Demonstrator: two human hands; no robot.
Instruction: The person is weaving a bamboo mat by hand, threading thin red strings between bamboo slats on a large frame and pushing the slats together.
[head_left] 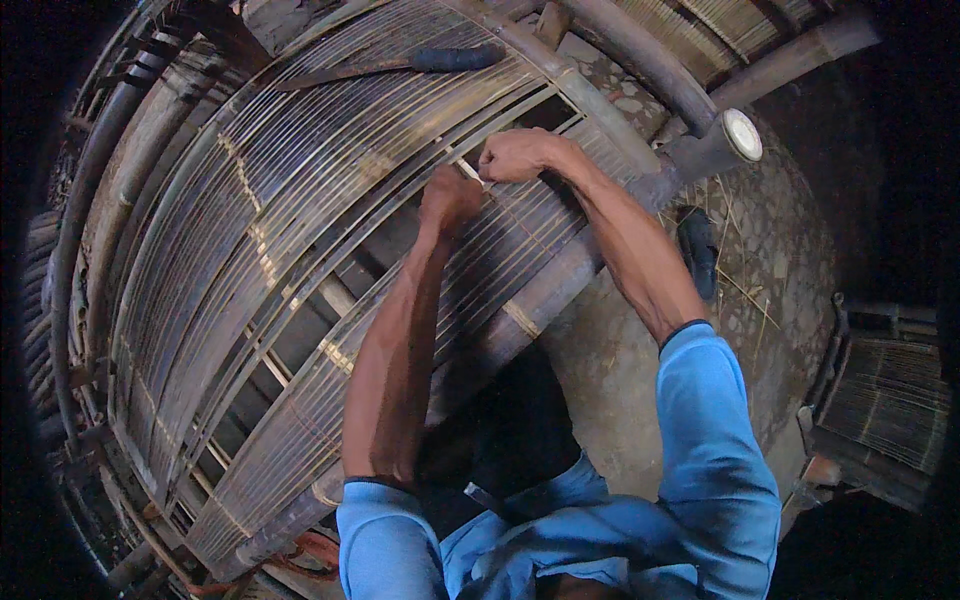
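Observation:
A bench seat of thin bamboo slats [330,150] spreads out in front of me, with a long gap between two groups of slats. Over that gap my left hand [450,200] is closed, its fingers curled at one end of a short pale strip [469,171]. Just to the right and slightly farther off, my right hand [522,156] is also closed, its fingertips pinched at the same strip. The two hands nearly touch. How the strip passes among the slats is hidden by my fingers.
A long knife [400,66] with a dark handle lies across the far slats. A thick bamboo pole [560,285] forms the near edge. On the stony floor at right are a dark shoe [698,250] and thin loose strips [748,297]. Another slatted seat [885,395] stands far right.

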